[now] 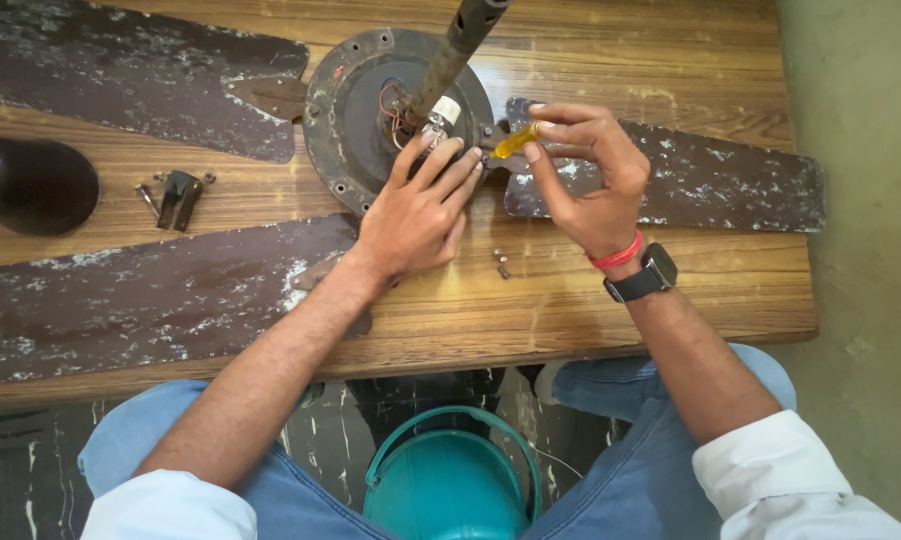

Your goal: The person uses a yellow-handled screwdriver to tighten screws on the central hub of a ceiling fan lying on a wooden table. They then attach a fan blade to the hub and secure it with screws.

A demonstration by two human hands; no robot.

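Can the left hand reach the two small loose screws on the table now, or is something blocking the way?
Probably yes. The loose screws lie on bare wooden table just beside the left hand, which rests on the fan motor; nothing lies between them.

I see a rusty brown ceiling fan motor point(356, 120) lying flat on the wood, its down rod tilted up and coloured wires bared at the hub; a yellow-handled screwdriver point(516, 141) points at its rim beside a paint-flaked blade point(691, 180).
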